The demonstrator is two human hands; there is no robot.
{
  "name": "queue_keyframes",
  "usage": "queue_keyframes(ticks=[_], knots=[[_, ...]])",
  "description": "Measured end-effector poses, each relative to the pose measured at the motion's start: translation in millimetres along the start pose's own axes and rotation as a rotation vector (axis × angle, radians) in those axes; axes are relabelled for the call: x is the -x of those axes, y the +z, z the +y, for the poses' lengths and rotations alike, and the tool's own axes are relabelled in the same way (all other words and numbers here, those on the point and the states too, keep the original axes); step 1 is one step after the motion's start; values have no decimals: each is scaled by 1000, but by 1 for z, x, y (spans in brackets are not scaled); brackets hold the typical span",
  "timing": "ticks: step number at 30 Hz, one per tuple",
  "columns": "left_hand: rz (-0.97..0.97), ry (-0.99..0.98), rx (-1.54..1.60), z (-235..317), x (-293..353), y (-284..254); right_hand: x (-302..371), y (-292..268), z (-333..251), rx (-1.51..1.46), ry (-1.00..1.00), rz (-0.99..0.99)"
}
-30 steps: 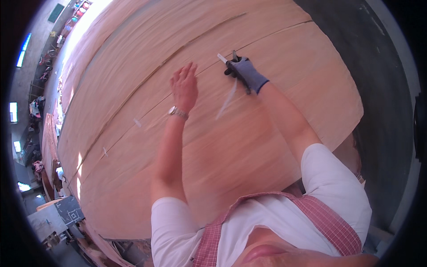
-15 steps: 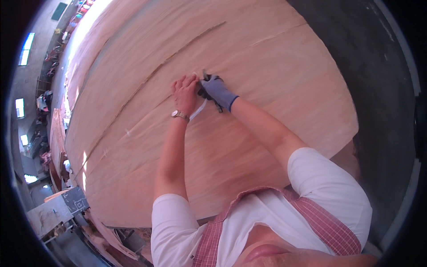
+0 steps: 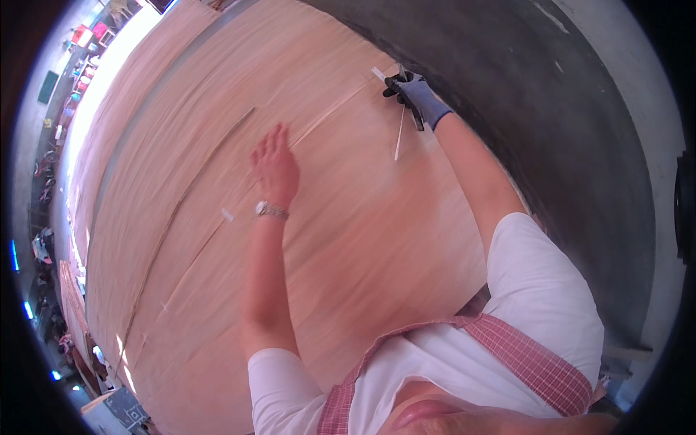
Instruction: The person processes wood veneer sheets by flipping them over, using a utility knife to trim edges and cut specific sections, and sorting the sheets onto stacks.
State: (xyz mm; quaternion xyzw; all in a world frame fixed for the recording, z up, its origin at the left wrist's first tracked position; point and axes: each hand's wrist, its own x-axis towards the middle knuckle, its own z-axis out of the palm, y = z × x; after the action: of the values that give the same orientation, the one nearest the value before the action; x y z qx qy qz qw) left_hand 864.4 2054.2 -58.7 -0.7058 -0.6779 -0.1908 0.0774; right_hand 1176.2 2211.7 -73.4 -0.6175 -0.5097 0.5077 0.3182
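A large pale wood veneer sheet [image 3: 348,239] lies under both arms. My left hand [image 3: 276,168], bare with a wristwatch [image 3: 271,210], has its fingers stretched out over a long seam in the sheet; whether it touches cannot be told. My right hand [image 3: 415,93], in a grey-purple glove with black fingertips, is at the sheet's far right edge. It is closed around a slim dark tool [image 3: 418,120], whose exact kind is hidden by the fingers. A narrow white strip [image 3: 399,138] trails from that hand, and a short white piece [image 3: 378,74] shows beside its fingertips.
A second, darker seam [image 3: 190,196] runs across the sheet to the left. A small white tape piece [image 3: 227,214] sits near my left wrist. Past the right edge is a dark grey floor [image 3: 580,145]. Cluttered goods and a worktable [image 3: 119,409] stand along the far left.
My hands, close together before, are now well apart. The right one has moved away to the right edge with the tool and strip. The view has shifted, and the left hand appears farther left.
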Motion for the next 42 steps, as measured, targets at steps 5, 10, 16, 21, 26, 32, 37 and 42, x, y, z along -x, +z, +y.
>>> queue_keyframes(ticks=[5, 10, 16, 21, 26, 32, 37, 42], knots=[[-4, 94, 118, 113, -92, 67, -53, -16, 11, -177, 118, -156], [-150, 212, 85, 156, -145, 117, -72, -1, 25, -145, 55, -187], [-232, 183, 73, 191, -159, 120, -117, -128, 20, 333, -86, -419], [-296, 115, -65, 195, -160, 127, -52, -247, -20, 115, 24, -610], [-240, 13, 90, 205, -172, 139, -25, -252, -34, -18, -71, -885], [-17, -291, 219, 221, -189, 147, 25, -177, -75, -41, 35, -1450], [268, -767, 215, 250, -128, 120, 30, -188, -64, 199, -570, -1441], [182, -1764, -300, 337, -1, 78, -35, -137, -17, 490, -734, -1399]])
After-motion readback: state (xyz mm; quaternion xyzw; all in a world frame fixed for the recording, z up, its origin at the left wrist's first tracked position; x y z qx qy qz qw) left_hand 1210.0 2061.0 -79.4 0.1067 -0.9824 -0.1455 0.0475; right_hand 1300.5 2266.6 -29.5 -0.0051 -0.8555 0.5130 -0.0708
